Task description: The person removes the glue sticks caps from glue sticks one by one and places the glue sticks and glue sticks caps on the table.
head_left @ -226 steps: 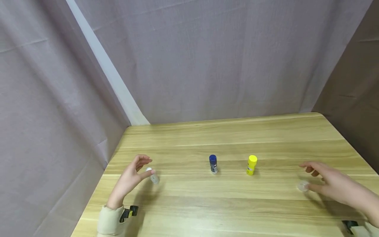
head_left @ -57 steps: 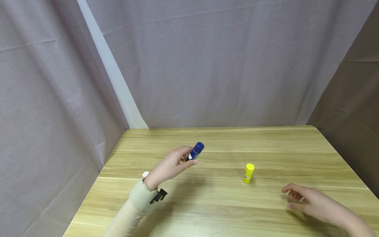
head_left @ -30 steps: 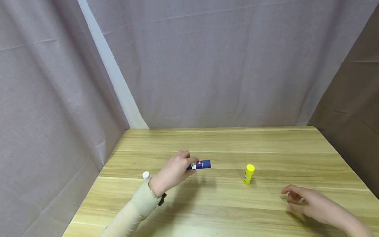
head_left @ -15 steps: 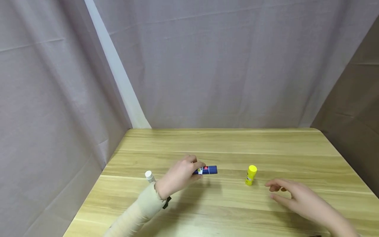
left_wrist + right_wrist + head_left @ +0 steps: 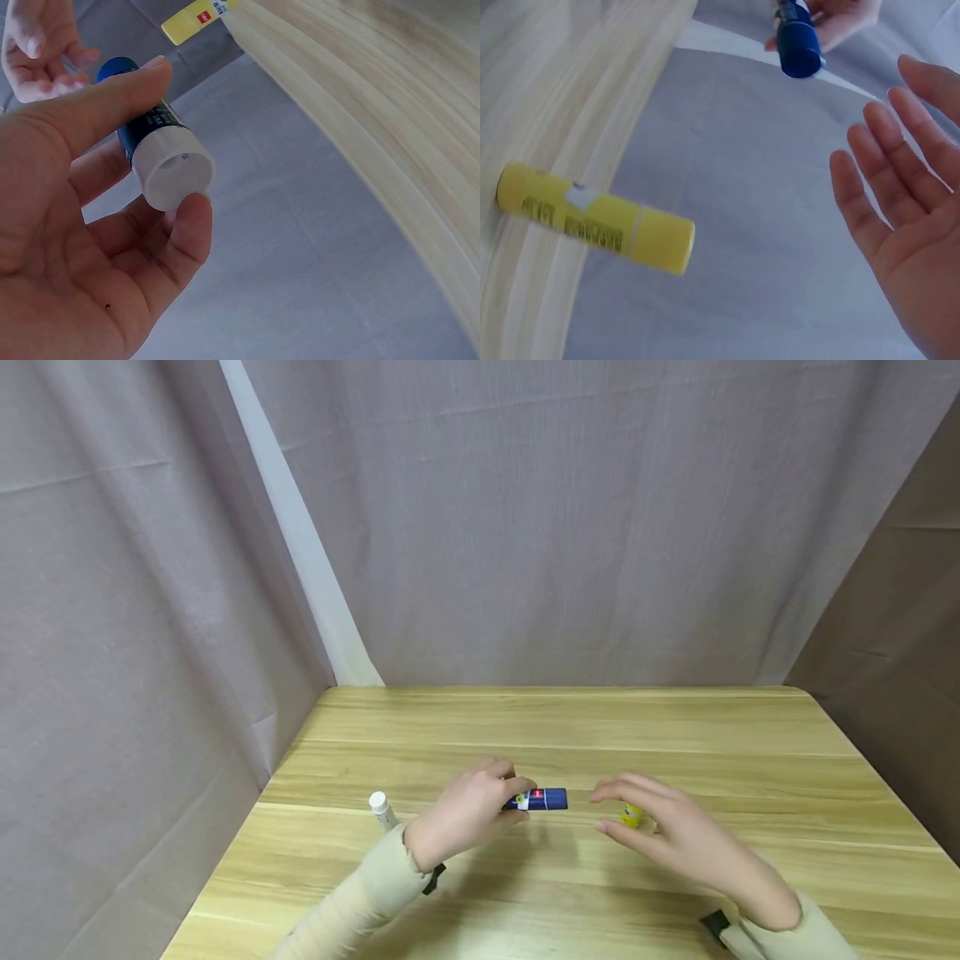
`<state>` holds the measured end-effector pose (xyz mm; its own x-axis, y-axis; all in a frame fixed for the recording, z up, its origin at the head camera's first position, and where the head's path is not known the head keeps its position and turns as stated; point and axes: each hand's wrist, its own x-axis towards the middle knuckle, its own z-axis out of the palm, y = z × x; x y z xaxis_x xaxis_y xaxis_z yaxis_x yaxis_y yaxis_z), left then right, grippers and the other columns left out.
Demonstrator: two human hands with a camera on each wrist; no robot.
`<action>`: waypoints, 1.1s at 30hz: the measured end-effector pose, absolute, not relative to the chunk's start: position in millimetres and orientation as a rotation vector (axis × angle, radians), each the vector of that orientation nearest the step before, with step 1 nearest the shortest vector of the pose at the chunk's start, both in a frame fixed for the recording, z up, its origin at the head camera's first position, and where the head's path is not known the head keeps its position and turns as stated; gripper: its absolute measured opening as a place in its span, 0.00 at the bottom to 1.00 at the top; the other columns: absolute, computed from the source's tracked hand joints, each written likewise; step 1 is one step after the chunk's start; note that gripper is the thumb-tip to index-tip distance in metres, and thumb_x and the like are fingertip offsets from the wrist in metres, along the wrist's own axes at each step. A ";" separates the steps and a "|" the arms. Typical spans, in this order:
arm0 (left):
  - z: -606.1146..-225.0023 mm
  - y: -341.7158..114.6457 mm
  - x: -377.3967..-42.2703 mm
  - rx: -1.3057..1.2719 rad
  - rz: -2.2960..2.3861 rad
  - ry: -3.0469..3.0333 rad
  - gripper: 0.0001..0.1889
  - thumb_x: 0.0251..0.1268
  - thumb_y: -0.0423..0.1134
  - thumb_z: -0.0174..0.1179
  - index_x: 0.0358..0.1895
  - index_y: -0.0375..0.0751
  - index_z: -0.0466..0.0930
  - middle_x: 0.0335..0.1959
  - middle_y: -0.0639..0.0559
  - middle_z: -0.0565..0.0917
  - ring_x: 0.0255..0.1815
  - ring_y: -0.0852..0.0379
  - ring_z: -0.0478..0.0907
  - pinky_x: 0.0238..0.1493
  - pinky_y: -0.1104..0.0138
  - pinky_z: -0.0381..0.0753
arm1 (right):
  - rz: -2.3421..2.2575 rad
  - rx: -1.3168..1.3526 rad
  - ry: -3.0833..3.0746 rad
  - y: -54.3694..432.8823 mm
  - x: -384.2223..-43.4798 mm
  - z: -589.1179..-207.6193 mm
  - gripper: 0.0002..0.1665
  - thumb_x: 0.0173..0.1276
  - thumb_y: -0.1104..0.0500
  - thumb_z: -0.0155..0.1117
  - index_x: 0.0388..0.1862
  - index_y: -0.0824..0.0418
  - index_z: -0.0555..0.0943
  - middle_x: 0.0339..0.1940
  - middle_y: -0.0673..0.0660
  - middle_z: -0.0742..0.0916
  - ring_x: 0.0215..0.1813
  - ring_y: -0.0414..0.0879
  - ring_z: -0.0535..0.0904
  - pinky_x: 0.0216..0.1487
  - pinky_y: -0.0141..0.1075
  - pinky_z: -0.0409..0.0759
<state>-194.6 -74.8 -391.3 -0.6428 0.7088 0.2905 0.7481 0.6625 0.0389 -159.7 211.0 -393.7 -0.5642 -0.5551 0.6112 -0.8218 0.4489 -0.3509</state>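
Observation:
My left hand (image 5: 468, 806) pinches a blue glue stick (image 5: 551, 799) above the table, held sideways with its blue cap toward the right. In the left wrist view, the white base (image 5: 176, 169) of that glue stick faces the camera. Just right of the cap, my right hand (image 5: 667, 822) holds nothing, its thumb apart from the loosely bent fingers. A yellow glue stick (image 5: 592, 217) stands on the table beside the right hand, which partly hides it in the head view. Left of my left wrist stands a white glue stick (image 5: 381, 808), its lower part hidden by the sleeve.
The wooden table (image 5: 562, 718) has grain lines running across it. Behind it hangs a grey curtain (image 5: 562, 527), and further cloth closes off the left and right sides. Each wrist wears a small black camera mount (image 5: 433, 878).
The left hand took up the blue glue stick from the table, turned it sideways and shifted right. The right hand left the small clear disc and came left toward the blue cap, passing the yellow glue stick.

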 end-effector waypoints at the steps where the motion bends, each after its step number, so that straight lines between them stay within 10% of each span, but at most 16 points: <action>1: -391.1 -74.5 -194.1 -1.177 -0.227 -2.625 0.17 0.60 0.47 0.73 0.52 0.49 0.86 0.35 0.58 0.77 0.35 0.63 0.69 0.32 0.75 0.71 | 0.877 1.168 -2.289 207.6 -161.7 -394.5 0.28 0.57 0.65 0.78 0.55 0.47 0.82 0.53 0.44 0.85 0.54 0.43 0.82 0.55 0.22 0.73; 12: -390.6 -67.3 -188.4 -1.190 -0.210 -2.613 0.18 0.58 0.47 0.75 0.51 0.51 0.87 0.37 0.58 0.78 0.36 0.63 0.71 0.32 0.76 0.73 | 0.916 1.156 -2.333 189.7 -177.3 -413.5 0.23 0.59 0.59 0.78 0.53 0.55 0.84 0.47 0.45 0.88 0.45 0.40 0.84 0.43 0.39 0.84; 33: -393.3 -60.9 -181.4 -1.240 -0.184 -2.585 0.16 0.60 0.48 0.73 0.49 0.49 0.86 0.36 0.58 0.78 0.35 0.64 0.70 0.33 0.76 0.71 | 0.922 1.140 -2.472 192.3 -175.5 -414.9 0.16 0.65 0.57 0.74 0.52 0.52 0.84 0.44 0.40 0.87 0.44 0.35 0.83 0.41 0.37 0.83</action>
<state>-181.4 -60.9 -393.3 -0.5980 0.7460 0.2930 0.7800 0.6258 -0.0015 -175.5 192.3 -414.9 -0.6554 -0.5851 0.4776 -0.7549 0.4887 -0.4373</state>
